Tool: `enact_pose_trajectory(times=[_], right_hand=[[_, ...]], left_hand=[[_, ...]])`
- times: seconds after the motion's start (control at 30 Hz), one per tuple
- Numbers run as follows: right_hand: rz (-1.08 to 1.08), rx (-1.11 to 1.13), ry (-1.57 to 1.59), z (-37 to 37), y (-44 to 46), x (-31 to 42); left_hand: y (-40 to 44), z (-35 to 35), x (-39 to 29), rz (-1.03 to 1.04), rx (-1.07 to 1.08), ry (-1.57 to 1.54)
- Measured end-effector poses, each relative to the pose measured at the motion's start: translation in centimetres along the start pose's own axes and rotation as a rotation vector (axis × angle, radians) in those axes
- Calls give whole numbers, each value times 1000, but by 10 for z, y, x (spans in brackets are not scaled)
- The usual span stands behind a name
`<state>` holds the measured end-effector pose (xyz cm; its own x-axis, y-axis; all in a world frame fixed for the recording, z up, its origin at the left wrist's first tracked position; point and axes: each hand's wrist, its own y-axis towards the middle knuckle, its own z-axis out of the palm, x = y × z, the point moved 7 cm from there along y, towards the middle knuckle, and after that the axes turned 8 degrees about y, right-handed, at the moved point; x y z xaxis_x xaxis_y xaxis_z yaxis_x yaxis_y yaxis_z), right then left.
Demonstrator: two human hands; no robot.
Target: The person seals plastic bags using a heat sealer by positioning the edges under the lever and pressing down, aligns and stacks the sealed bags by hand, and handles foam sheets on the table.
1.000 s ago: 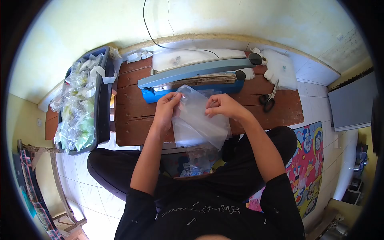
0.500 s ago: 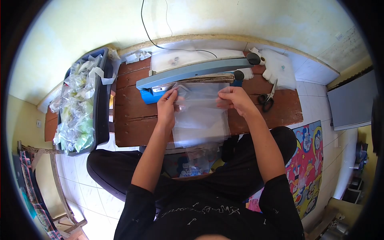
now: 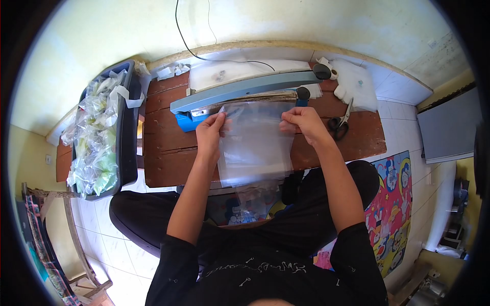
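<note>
A clear plastic bag (image 3: 255, 148) is stretched between my two hands over the front of a low wooden table (image 3: 171, 153). My left hand (image 3: 210, 131) pinches its upper left edge. On the opposite edge, my right hand (image 3: 303, 122) grips it between thumb and fingers. Just beyond the bag lies a blue impulse sealer (image 3: 250, 87), its long arm raised above the sealing bar, and the bag's top edge is close to that bar. Whether the edge touches the bar I cannot tell. Black-handled scissors (image 3: 339, 125) rest to the right of my right hand.
A dark bin (image 3: 125, 148) full of filled plastic bags (image 3: 97, 132) stands at the left. Stacked clear bags (image 3: 352, 84) lie at the table's back right, near a white roll (image 3: 332, 71). A black cable (image 3: 204, 58) runs down the wall. A colourful mat (image 3: 393, 209) covers floor at right.
The bag looks smoother and more evenly spread, with fewer folds across it. Both hands keep their grip and have barely moved. The view has shifted slightly.
</note>
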<state>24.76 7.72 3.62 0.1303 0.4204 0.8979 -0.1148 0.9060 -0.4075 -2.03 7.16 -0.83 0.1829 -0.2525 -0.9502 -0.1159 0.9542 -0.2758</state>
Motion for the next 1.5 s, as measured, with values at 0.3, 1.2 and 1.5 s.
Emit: enact_pose_trajectory(times=[0.3,1.2,1.5], right_hand=[[-141,3,28,1,7,3],[-89,-180,228,-17,15,-6],[-84,-185,230,-16,12,-5]], left_hand=[[-3,-4,-5,11,-62,-39],[-40,34,15,-148,614,354],[-32,27,26,-118,549,385]])
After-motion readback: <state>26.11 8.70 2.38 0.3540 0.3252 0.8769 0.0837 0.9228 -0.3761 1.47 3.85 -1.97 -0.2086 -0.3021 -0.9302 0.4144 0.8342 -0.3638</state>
